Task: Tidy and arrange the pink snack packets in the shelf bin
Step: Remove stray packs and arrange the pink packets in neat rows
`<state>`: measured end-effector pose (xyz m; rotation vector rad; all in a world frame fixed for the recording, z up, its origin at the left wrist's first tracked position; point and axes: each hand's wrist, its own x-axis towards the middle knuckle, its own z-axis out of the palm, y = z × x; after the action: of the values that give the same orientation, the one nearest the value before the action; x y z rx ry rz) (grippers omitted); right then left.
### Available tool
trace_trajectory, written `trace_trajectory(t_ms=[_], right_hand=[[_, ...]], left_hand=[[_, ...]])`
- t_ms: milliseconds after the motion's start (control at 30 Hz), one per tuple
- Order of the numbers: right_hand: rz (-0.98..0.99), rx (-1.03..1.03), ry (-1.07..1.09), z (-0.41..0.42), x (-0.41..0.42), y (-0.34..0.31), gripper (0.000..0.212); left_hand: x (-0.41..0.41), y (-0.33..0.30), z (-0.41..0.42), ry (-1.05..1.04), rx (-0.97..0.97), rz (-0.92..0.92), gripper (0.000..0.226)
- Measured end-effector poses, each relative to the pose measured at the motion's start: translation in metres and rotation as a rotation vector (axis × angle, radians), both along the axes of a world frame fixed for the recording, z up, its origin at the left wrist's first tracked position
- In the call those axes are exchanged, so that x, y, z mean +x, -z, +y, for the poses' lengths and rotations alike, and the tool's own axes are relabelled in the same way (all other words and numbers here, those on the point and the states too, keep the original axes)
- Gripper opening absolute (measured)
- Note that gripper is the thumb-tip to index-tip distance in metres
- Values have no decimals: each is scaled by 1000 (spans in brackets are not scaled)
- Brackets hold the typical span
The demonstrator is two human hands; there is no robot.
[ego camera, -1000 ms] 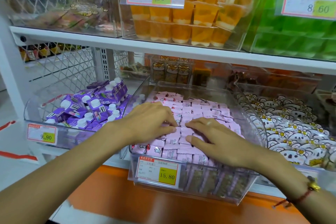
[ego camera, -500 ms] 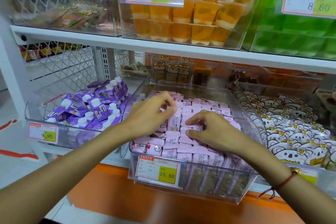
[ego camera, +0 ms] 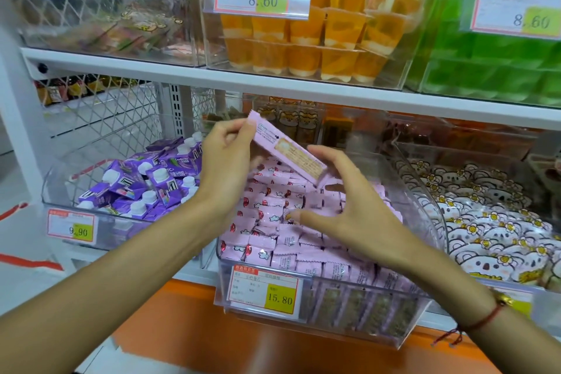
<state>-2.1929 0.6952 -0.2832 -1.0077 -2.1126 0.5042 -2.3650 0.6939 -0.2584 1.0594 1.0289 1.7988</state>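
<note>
A clear plastic shelf bin (ego camera: 425,209) holds many pink snack packets (ego camera: 273,240) in rough rows. My left hand (ego camera: 224,167) pinches the upper end of one long pink packet (ego camera: 288,150), lifted above the bin and slanting down to the right. My right hand (ego camera: 346,206) hovers over the pile with fingers spread; its fingertips touch the lower end of the lifted packet, and the thumb rests near the packets below.
A price tag reading 15.80 (ego camera: 264,290) hangs on the bin's front. A bin of purple cartons (ego camera: 145,182) stands to the left, a bin of white bear-print packets (ego camera: 485,222) to the right. The white shelf above (ego camera: 303,91) carries orange jelly cups (ego camera: 318,36).
Both hands have risen from pressing on the packets in the bin. My left hand has picked one pink packet out and raised it above the pile.
</note>
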Motion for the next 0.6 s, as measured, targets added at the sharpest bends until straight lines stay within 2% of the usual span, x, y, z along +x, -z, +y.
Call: trace_trajectory(t_ms=[100, 167, 233, 300, 367, 400, 500, 600], right_hand=[[163, 142, 36, -2, -3, -2, 44], [380, 20, 61, -1, 1, -9, 26], [571, -278, 60, -1, 5, -15, 22], [648, -519, 68, 1, 6, -17, 30], [669, -607, 86, 2, 5, -17, 34], [689, -622, 89, 1, 5, -17, 34], [765, -625, 46, 2, 6, -18, 33], [763, -570, -64, 1, 6, -18, 24]], left_hand=[[0, 5, 4, 91, -137, -92, 26], [-2, 6, 7, 137, -190, -44, 25], [-6, 6, 8, 177, -167, 109, 27], [-7, 5, 6, 211, -75, 390, 35], [-6, 6, 4, 231, 5, 613, 34], [-6, 6, 3, 220, 34, 660, 30], [-4, 8, 3, 184, 53, 652, 19], [-2, 11, 6, 189, -49, 554, 26]])
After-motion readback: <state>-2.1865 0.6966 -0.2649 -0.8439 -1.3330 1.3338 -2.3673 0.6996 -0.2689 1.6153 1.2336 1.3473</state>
